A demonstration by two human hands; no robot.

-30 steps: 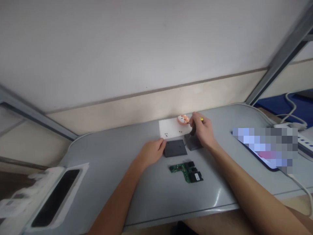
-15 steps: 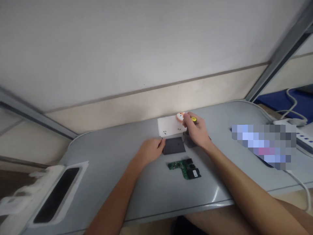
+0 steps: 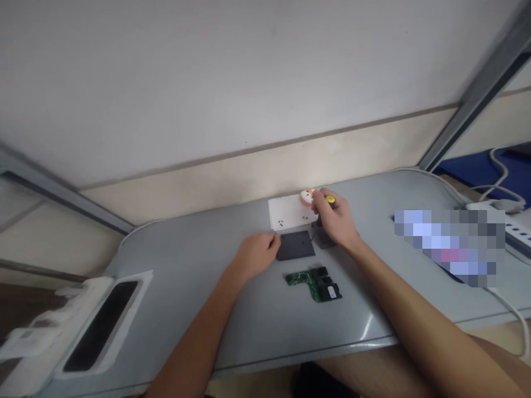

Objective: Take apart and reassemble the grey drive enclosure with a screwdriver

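Two hands work our grey table (image 3: 257, 326). Our right hand (image 3: 335, 220) grips a yellow-capped tool (image 3: 329, 200) beside the white card (image 3: 288, 214). Our left hand (image 3: 255, 255), loosely curled, touches the flat dark square plate (image 3: 295, 245).

The table (image 3: 232, 326) was grey, the flat cover (image 3: 295, 245) dark charcoal. The circuit board (image 3: 314, 282) was green with black parts, the small round toy (image 3: 307, 196) orange and white.

A yellow-capped tool (image 3: 329, 200) stands upright beside a flat dark plate (image 3: 295, 245).

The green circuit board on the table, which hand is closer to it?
Left. The left hand rests just up and left of the green circuit board; the right hand, gripping a yellow-topped tool, is farther back beyond it.
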